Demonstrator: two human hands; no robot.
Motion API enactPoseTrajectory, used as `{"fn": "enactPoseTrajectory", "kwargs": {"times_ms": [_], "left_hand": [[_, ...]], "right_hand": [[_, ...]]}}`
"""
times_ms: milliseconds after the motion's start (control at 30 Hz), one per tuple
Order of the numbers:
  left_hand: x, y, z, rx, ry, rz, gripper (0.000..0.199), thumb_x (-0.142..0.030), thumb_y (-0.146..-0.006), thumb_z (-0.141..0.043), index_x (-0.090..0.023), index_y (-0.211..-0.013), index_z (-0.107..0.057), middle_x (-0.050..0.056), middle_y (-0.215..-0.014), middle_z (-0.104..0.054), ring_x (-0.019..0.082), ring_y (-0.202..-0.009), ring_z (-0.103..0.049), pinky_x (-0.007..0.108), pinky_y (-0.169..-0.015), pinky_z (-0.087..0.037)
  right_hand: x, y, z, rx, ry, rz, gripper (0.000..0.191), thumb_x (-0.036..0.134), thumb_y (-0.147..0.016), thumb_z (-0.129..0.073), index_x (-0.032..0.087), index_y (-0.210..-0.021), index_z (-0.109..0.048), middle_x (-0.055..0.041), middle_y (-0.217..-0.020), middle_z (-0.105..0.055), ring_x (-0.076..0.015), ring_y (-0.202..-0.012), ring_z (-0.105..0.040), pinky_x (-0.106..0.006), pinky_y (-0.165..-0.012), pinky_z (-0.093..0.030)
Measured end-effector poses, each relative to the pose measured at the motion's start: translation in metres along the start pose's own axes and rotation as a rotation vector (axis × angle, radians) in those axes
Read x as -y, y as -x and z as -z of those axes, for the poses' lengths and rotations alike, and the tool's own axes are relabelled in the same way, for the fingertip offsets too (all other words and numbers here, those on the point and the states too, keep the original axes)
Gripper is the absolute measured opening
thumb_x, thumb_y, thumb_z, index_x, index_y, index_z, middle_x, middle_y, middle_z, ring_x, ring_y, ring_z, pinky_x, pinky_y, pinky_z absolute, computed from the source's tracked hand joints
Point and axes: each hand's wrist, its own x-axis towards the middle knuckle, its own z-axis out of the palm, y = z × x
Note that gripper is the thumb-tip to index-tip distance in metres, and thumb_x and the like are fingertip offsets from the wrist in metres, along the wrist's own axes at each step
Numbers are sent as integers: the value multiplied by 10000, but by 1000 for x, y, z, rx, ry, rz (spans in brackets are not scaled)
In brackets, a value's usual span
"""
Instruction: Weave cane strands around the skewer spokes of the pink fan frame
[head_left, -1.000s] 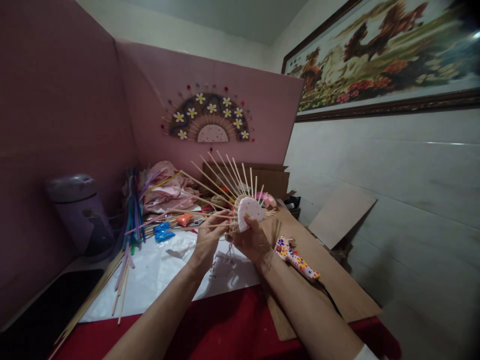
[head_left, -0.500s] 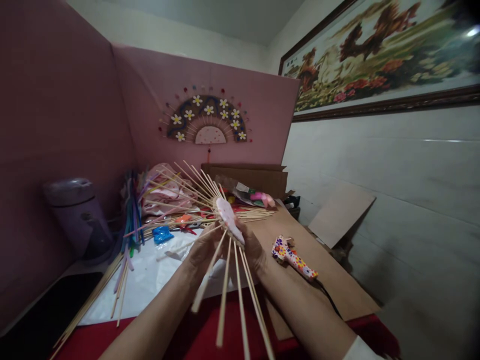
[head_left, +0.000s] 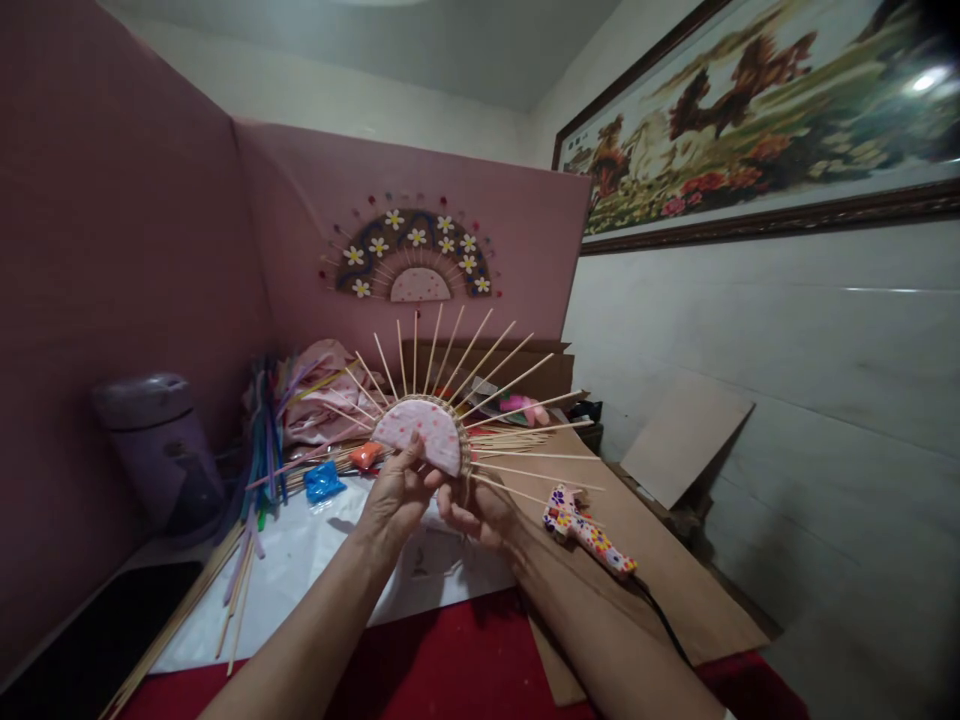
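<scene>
In front of me is a half-round fan frame [head_left: 427, 428], its pale pink, red-spotted base edged with twine and thin wooden sticks fanning out from the curved side. My left hand [head_left: 396, 497] grips the base at its straight lower edge, thumb on the front face and fingers behind. At the lower right corner, the curled fingers of my right hand [head_left: 486, 512] hold the twine edge; some fingertips are hidden behind it. To the right of my hands a flower-patterned glue gun [head_left: 592, 535] lies on a cardboard sheet [head_left: 660, 590].
A finished flowered fan [head_left: 416, 240] hangs on the pink board. Pipe cleaners [head_left: 266, 430], a blue packet [head_left: 324, 483], an orange packet [head_left: 366, 456] and loose sticks [head_left: 180, 600] lie at the left. A lilac flask [head_left: 161, 450] stands beyond them. White sheeting [head_left: 277, 590] covers part of the red cloth.
The fan frame has turned from nearly edge-on to facing me, its sticks now pointing up and right. My left thumb has come onto the front of the base.
</scene>
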Motion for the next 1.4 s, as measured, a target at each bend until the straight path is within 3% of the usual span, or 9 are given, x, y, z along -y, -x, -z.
{"fn": "enactPoseTrajectory", "kwargs": {"times_ms": [133, 267, 367, 500, 700, 767, 1100, 1233, 1400], "left_hand": [[-10, -10, -4, -216, 144, -163, 47, -118, -750, -624, -150, -749, -589, 19, -644, -661, 140, -583, -642, 264, -585, -542], [-19, -15, -9, -264, 178, -184, 58, -89, -765, -600, -147, -760, -599, 18, -646, -679, 140, -612, -659, 286, -659, -546], [-20, -15, -17, -249, 190, -178, 66, -94, -790, -569, -144, -754, -592, 27, -649, -683, 150, -623, -664, 311, -668, -550], [-12, -11, -29, -183, 225, -165, 117, -48, -800, -528, -134, -792, -608, 31, -640, -676, 145, -640, -659, 295, -677, -544], [-1, -5, -38, 102, 202, -72, 153, -22, -741, -568, -118, -838, -637, 52, -735, -678, 144, -722, -640, 250, -689, -515], [0, -6, -39, 135, 148, -72, 118, -40, -722, -597, -118, -798, -643, 48, -732, -673, 134, -702, -629, 234, -663, -511], [5, -24, -54, -46, 83, -102, 102, -53, -730, -575, -113, -663, -621, 20, -613, -649, 90, -552, -590, 192, -557, -498], [7, -25, -52, -31, 85, -85, 81, -68, -726, -581, -110, -672, -625, 24, -617, -654, 92, -536, -589, 188, -526, -493], [4, -24, -44, -90, 95, -99, 90, -61, -732, -577, -115, -682, -628, 25, -631, -661, 94, -551, -598, 198, -545, -512]], "right_hand": [[-5, -5, -5, -254, 53, 242, 254, 342, -762, -433, 144, -651, -547, 49, -370, -451, -32, -305, -179, -170, -331, -109], [-5, -3, -10, -425, 272, 496, 232, 369, -810, -471, 161, -715, -514, 66, -443, -430, -46, -362, -261, -179, -364, -180], [-2, 1, -13, -494, 446, 589, 206, 379, -834, -494, 177, -805, -513, 86, -460, -383, -60, -401, -307, -186, -397, -238], [4, 3, -15, -572, 513, 617, 239, 401, -853, -468, 187, -759, -517, 89, -449, -342, -64, -386, -287, -198, -386, -230], [9, 6, -15, -541, 539, 690, 219, 365, -841, -503, 192, -711, -535, 69, -495, -366, -74, -438, -326, -208, -426, -264], [9, 7, -15, -558, 577, 704, 221, 352, -840, -507, 194, -686, -528, 65, -498, -377, -77, -445, -340, -210, -436, -272], [8, 6, -10, -724, 728, 783, 103, 312, -862, -473, 224, -864, -525, 46, -552, -487, -99, -460, -421, -218, -467, -301], [10, 7, -8, -699, 793, 824, 102, 295, -856, -481, 226, -848, -555, 27, -623, -527, -102, -520, -440, -221, -519, -327], [7, 4, -5, -648, 738, 737, 110, 310, -851, -486, 221, -823, -544, 47, -580, -460, -87, -481, -385, -207, -472, -293]]}}
